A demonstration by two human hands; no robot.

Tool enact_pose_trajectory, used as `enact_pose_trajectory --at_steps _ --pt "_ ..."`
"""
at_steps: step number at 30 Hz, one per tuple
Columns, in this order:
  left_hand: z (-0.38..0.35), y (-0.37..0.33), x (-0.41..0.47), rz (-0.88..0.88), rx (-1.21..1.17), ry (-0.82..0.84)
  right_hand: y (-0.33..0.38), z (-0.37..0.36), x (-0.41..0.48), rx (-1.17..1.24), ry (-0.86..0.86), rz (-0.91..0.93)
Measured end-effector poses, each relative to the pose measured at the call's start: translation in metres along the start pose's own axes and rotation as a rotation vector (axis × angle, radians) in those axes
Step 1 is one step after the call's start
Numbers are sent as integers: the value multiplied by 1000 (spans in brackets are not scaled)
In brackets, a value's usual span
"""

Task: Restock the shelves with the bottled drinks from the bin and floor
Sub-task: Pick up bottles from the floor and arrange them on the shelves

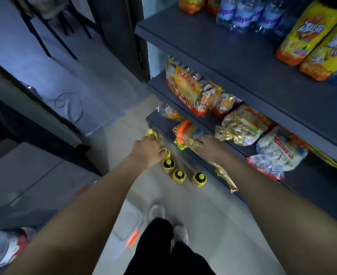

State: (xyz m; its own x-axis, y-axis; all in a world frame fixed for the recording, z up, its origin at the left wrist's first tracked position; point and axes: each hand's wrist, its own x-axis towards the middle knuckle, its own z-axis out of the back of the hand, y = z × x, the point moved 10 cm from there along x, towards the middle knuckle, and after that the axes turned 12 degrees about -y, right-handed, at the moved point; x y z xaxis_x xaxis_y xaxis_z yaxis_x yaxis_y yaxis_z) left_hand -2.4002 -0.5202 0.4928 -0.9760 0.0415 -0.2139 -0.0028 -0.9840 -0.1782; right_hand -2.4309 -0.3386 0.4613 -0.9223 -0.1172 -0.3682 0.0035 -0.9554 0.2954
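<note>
Head view: yellow-capped bottles (179,176) standing on floor (213,215) at twelve o'clock, not yet up on drinks shelf (223,46) at two o'clock; seemingly most restocking left. Left hand (148,148) down on two tops, grasp unclear. Right hand (210,147) against snack bag (185,133), grip hidden.

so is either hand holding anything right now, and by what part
The left hand grips bottles on the floor by their yellow caps. The right hand is on a snack bag on the lowest shelf; whether it grips cannot be told.
</note>
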Motion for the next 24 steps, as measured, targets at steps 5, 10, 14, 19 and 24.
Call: enact_pose_trajectory --at_steps 5,10,14,19,24 --pt "-59 10 23 -9 -56 93 -24 -56 17 11 61 -89" --pt "-120 7 44 -57 -91 210 -49 -105 29 61 93 -218" --pt "-165 5 62 -73 -105 261 -73 -144 36 109 78 -275" --pt "-218 -3 78 -105 -94 314 -113 -189 43 162 75 -401" --pt "-289 -12 96 -82 -141 341 -158 -252 58 169 115 -468"
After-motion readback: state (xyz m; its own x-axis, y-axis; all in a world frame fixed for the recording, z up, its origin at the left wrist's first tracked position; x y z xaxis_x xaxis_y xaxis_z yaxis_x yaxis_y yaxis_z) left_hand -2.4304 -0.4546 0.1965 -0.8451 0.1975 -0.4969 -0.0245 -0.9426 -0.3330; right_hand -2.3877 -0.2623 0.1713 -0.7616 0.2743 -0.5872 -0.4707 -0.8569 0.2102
